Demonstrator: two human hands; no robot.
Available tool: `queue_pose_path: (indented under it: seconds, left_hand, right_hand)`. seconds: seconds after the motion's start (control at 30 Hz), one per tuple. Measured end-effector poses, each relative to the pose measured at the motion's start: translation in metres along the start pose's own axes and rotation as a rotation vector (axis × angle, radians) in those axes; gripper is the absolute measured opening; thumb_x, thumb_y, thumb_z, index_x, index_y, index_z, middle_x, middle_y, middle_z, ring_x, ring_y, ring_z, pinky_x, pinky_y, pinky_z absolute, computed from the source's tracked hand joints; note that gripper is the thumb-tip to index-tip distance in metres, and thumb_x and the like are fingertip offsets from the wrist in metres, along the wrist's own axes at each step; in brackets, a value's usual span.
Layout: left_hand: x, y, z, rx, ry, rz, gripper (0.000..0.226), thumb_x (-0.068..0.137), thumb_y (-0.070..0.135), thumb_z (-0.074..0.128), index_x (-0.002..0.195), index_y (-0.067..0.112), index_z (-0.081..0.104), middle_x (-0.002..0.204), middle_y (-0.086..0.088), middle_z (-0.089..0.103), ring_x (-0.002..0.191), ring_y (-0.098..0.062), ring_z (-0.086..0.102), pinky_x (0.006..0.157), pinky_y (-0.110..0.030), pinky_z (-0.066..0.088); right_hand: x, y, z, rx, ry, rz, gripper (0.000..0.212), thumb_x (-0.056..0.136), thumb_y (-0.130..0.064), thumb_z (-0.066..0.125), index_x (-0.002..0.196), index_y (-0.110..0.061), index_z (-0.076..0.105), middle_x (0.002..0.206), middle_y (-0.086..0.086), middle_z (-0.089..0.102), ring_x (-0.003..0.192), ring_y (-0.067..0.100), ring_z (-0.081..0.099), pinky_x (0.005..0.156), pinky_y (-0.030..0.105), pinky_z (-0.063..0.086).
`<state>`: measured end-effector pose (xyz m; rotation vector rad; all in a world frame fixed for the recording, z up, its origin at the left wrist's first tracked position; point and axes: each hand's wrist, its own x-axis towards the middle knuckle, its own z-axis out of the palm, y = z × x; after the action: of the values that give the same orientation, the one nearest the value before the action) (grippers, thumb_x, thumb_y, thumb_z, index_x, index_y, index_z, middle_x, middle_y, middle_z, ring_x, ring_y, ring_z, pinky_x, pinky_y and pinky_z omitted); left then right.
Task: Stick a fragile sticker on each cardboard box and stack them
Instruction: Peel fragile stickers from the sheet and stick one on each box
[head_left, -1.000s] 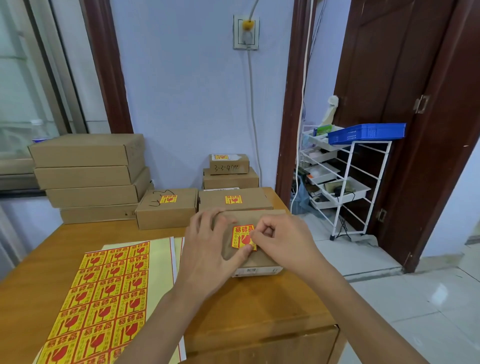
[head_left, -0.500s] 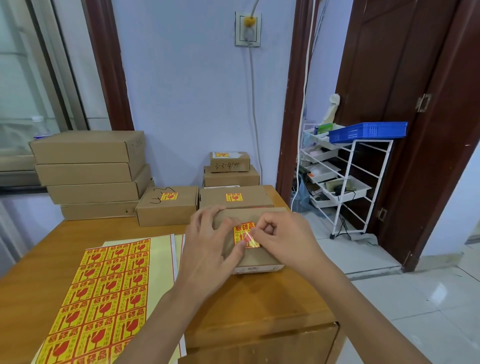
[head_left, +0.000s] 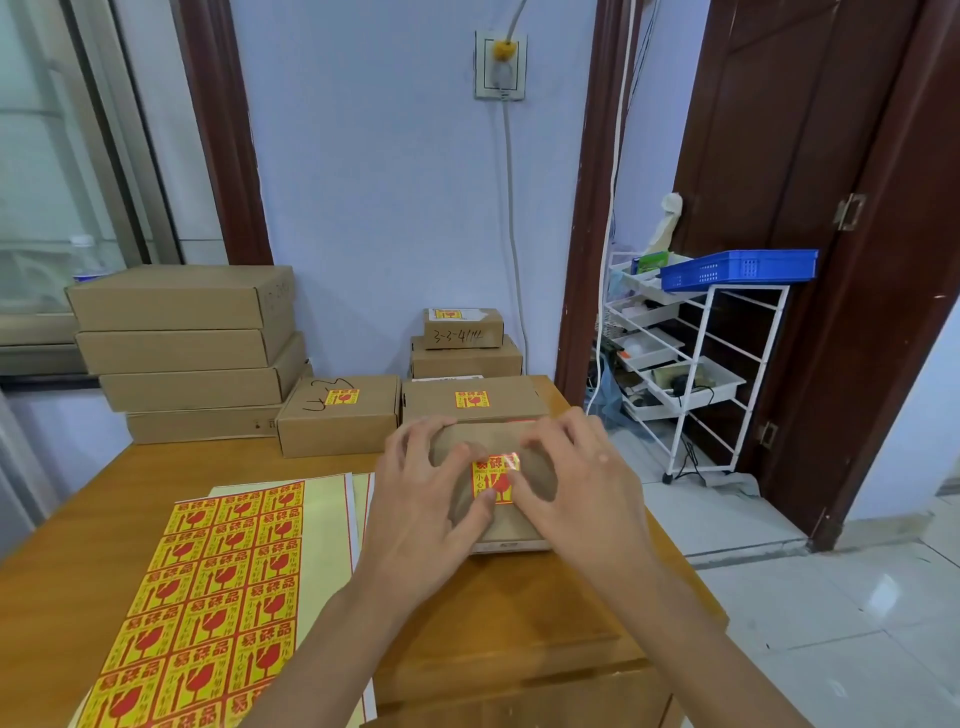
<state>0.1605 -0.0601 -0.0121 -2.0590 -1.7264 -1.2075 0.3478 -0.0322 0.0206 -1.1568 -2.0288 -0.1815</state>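
At the middle of the wooden table lies the cardboard box I am labelling, flat on the tabletop, with a yellow-and-red fragile sticker on its top face. Both my hands rest on that box. My left hand lies over its nine o'clock side, fingers spread and nearly straight, the thumb tip touching the sticker's lower left edge. My right hand covers the three o'clock side, fingers loosely bent over the far edge, the thumb laid against the sticker's right side. Neither hand grips anything; both are flat and pressing down.

At eight o'clock from the box the sticker sheet lies flat on the table, rows of fragile stickers on its left part and bare backing on its right strip. At twelve o'clock, just behind my fingers, stands a labelled box, and beside it at eleven o'clock another labelled box with pen scrawl. Behind these, against the wall, two small boxes are stacked. At ten o'clock a stack of four large flat boxes sits at the table's far corner. At two o'clock, off the table, a white rack carries a blue tray.
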Motion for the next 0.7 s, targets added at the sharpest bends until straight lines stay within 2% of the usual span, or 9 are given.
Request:
queue_pose_path:
  seconds: [0.03, 0.1, 0.17, 0.23, 0.3, 0.37, 0.47, 0.7]
  left_hand:
    - [0.000, 0.001, 0.000, -0.007, 0.000, 0.005, 0.032, 0.091, 0.057, 0.053, 0.118, 0.041, 0.059, 0.147, 0.009, 0.039, 0.143, -0.015, 0.025, 0.108, -0.033, 0.028]
    - [-0.001, 0.001, -0.001, -0.013, -0.007, 0.018, 0.033, 0.091, 0.055, 0.050, 0.119, 0.039, 0.059, 0.148, 0.008, 0.039, 0.143, -0.016, 0.025, 0.110, -0.034, 0.028]
    - [0.002, 0.001, -0.001, -0.027, -0.009, 0.017, 0.032, 0.093, 0.053, 0.048, 0.118, 0.038, 0.060, 0.147, 0.008, 0.040, 0.143, -0.016, 0.026, 0.110, -0.035, 0.030]
    - [0.005, 0.000, 0.000, -0.048, -0.004, 0.006, 0.029, 0.095, 0.050, 0.046, 0.116, 0.037, 0.060, 0.146, 0.008, 0.041, 0.142, -0.016, 0.027, 0.109, -0.037, 0.032]
    - [0.006, -0.002, 0.001, -0.059, -0.004, 0.004, 0.027, 0.096, 0.048, 0.045, 0.114, 0.035, 0.061, 0.146, 0.009, 0.041, 0.142, -0.016, 0.027, 0.110, -0.039, 0.033]
    - [0.006, -0.004, 0.003, -0.057, -0.005, 0.010, 0.028, 0.097, 0.048, 0.043, 0.114, 0.034, 0.061, 0.146, 0.009, 0.041, 0.141, -0.016, 0.028, 0.110, -0.037, 0.033]
    - [0.008, -0.005, 0.005, -0.051, -0.004, 0.009, 0.028, 0.097, 0.048, 0.043, 0.114, 0.032, 0.059, 0.145, 0.009, 0.041, 0.140, -0.016, 0.029, 0.108, -0.035, 0.032]
    - [0.025, -0.011, 0.012, -0.086, -0.087, -0.107, 0.025, 0.091, 0.049, 0.041, 0.107, 0.037, 0.055, 0.135, 0.015, 0.043, 0.132, -0.014, 0.030, 0.103, -0.033, 0.033]
  right_hand:
    - [-0.003, 0.005, 0.005, 0.034, 0.006, -0.057, 0.018, 0.093, -0.041, 0.068, 0.109, -0.035, 0.063, 0.118, -0.015, 0.053, 0.110, 0.008, 0.051, 0.082, 0.031, 0.049]
    - [-0.008, 0.013, 0.013, 0.119, -0.012, -0.116, 0.022, 0.097, -0.038, 0.065, 0.119, -0.038, 0.068, 0.140, -0.013, 0.051, 0.134, 0.011, 0.043, 0.105, 0.041, 0.041]
    - [-0.009, 0.015, 0.017, 0.195, -0.024, -0.105, 0.024, 0.101, -0.043, 0.059, 0.122, -0.041, 0.068, 0.150, -0.013, 0.047, 0.147, 0.012, 0.033, 0.118, 0.047, 0.032]
    - [-0.008, 0.018, 0.021, 0.251, -0.014, -0.082, 0.025, 0.101, -0.048, 0.056, 0.122, -0.044, 0.069, 0.153, -0.016, 0.047, 0.152, 0.010, 0.028, 0.125, 0.051, 0.022]
    - [-0.007, 0.020, 0.023, 0.345, -0.017, -0.035, 0.023, 0.100, -0.047, 0.060, 0.120, -0.044, 0.071, 0.153, -0.019, 0.048, 0.153, 0.007, 0.026, 0.125, 0.050, 0.023]
    - [-0.006, 0.022, 0.024, 0.421, -0.019, -0.008, 0.021, 0.099, -0.040, 0.066, 0.120, -0.041, 0.072, 0.151, -0.021, 0.048, 0.152, 0.008, 0.027, 0.121, 0.042, 0.031]
    - [-0.003, 0.024, 0.028, 0.440, -0.006, -0.014, 0.019, 0.098, -0.038, 0.069, 0.116, -0.037, 0.074, 0.148, -0.022, 0.050, 0.150, 0.010, 0.032, 0.117, 0.034, 0.032]
    - [0.020, 0.029, 0.030, 0.429, -0.161, 0.074, 0.017, 0.096, -0.037, 0.070, 0.112, -0.038, 0.075, 0.140, -0.022, 0.054, 0.136, 0.002, 0.035, 0.112, 0.035, 0.034]
